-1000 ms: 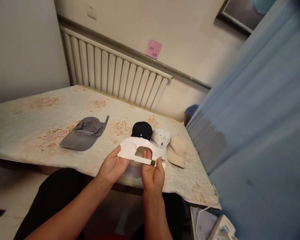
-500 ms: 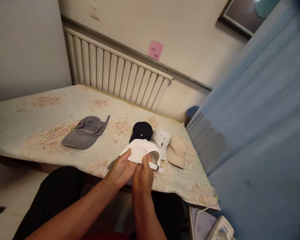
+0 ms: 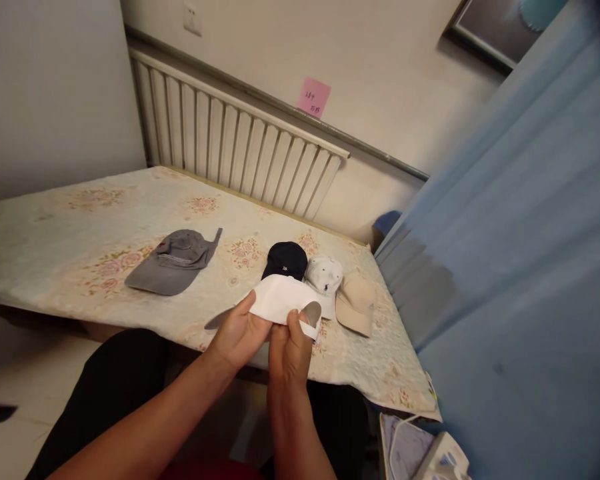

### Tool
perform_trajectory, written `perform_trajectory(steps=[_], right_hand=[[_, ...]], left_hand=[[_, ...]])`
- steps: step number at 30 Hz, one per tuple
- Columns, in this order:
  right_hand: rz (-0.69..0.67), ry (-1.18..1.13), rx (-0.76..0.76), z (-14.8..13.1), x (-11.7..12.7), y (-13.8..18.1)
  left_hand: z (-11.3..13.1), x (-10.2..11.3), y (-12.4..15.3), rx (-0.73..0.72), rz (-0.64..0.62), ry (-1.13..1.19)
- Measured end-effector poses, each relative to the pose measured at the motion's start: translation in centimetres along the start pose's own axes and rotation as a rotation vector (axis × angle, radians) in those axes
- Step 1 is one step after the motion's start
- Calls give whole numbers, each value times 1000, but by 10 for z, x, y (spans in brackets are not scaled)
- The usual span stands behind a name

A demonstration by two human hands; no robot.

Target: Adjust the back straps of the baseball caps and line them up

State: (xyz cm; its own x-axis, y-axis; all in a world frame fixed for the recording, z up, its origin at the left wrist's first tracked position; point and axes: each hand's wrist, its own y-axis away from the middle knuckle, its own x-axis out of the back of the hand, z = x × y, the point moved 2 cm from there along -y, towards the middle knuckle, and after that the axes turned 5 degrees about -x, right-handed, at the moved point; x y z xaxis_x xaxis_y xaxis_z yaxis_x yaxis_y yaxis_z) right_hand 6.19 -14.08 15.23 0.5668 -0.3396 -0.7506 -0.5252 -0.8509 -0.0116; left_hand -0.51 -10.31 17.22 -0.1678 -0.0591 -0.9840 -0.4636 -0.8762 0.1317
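A white baseball cap (image 3: 280, 297) is held up above the bed's near edge, its brim to the left and its rear opening and strap to the right. My left hand (image 3: 241, 331) grips its lower left part, thumb on the outside. My right hand (image 3: 291, 347) is closed on the lower edge beside the rear strap, thumb on top. Behind it lie a black cap (image 3: 287, 260), a white cap with a small dark logo (image 3: 325, 277) and a beige cap (image 3: 355, 303). Farther left, a grey cap (image 3: 175, 263) rests with its strap sticking up.
The caps lie on a bed with a flowered cover (image 3: 155, 193). Beyond it, a radiator (image 3: 230, 133) runs along the wall. A blue curtain (image 3: 480, 267) hangs at the right. Low at the right, a white appliance (image 3: 443, 460) with a cord sits on a stand.
The held white cap has turned slightly, so more of its grey brim shows at the left and its strap end no longer sticks out at the right. Both hands keep their grip.
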Motion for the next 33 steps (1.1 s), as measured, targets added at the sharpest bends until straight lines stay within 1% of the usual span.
perform_trajectory(steps=[2,5,9,11,13,16,20,23,25,29,31,33], right_hand=[[12,-37,-7,-4,2,-3],[-13,-83,-30,-10,6,-7],[-22,-176,-78,-13,10,-10],[-18,-206,-90,-12,10,-9],[-46,-201,-86,-9,8,-6],[-96,-153,-100,2,2,2],[-50,-122,-119,15,-1,6],[-45,-149,-111,16,0,2],[-57,-163,-112,12,3,-2],[-45,-172,-105,-1,10,-10],[-24,-167,-92,-6,13,-12],[-24,-168,-79,-7,12,-10]], left_hand=[[8,1,-3,-37,10,25],[18,2,-6,-80,6,59],[22,6,-9,-95,23,69],[20,7,-9,-101,28,57],[16,8,-8,-103,30,53],[5,10,-5,-51,30,26],[-4,11,-1,-3,35,-21],[1,10,-1,-9,15,-12],[8,9,-3,-36,1,9],[25,9,-7,-142,8,39],[28,9,-8,-182,6,38],[25,9,-7,-199,-5,30]])
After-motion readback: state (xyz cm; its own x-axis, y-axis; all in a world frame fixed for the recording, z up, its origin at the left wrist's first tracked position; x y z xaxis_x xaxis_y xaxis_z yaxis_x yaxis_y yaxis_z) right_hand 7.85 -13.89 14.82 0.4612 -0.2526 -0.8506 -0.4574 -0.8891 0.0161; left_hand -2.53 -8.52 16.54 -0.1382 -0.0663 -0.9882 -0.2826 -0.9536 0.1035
